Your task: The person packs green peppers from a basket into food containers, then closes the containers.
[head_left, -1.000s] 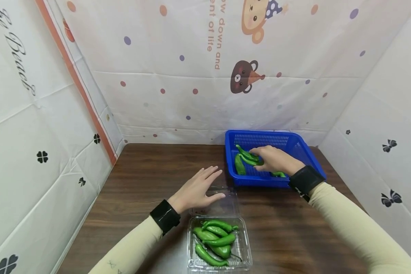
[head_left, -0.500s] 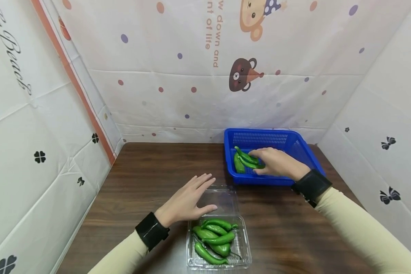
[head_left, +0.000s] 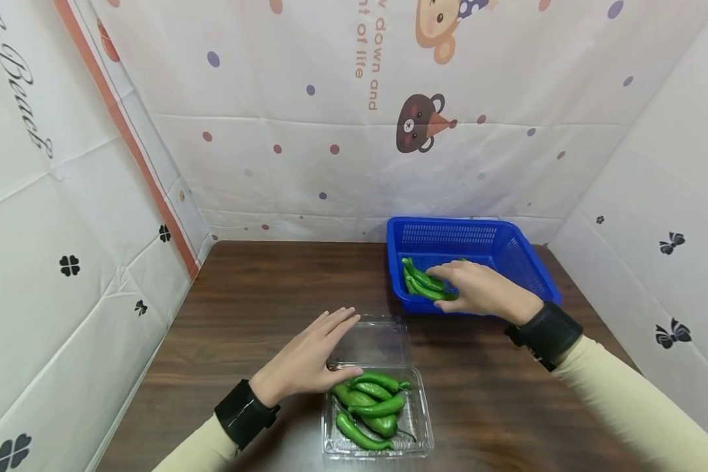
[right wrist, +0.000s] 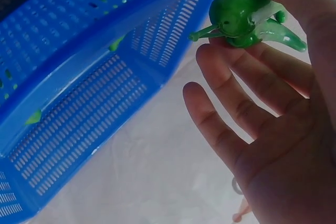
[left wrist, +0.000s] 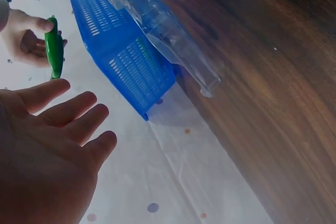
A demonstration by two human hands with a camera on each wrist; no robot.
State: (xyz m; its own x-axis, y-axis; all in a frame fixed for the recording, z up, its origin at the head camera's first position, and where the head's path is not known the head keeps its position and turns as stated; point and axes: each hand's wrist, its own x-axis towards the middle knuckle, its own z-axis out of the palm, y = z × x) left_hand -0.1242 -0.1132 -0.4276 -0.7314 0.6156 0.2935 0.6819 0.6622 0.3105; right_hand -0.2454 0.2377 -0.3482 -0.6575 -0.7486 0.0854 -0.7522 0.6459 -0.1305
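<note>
Right hand [head_left: 478, 293] pinches a green pepper [head_left: 427, 283] inside the blue basket [head_left: 510, 246], far right on the table [head_left: 242, 308]. Left hand [head_left: 307, 357] flat, fingers straight, over the clear clamshell [head_left: 415, 446]'s lid; near tray holds green peppers [head_left: 368, 410].

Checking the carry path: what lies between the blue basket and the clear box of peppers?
Head view: only the open clear lid on wood, between blue basket and box.

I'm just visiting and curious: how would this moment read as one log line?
right hand: pinches green pepper above blue basket | left hand: flat, by clear tray
</note>
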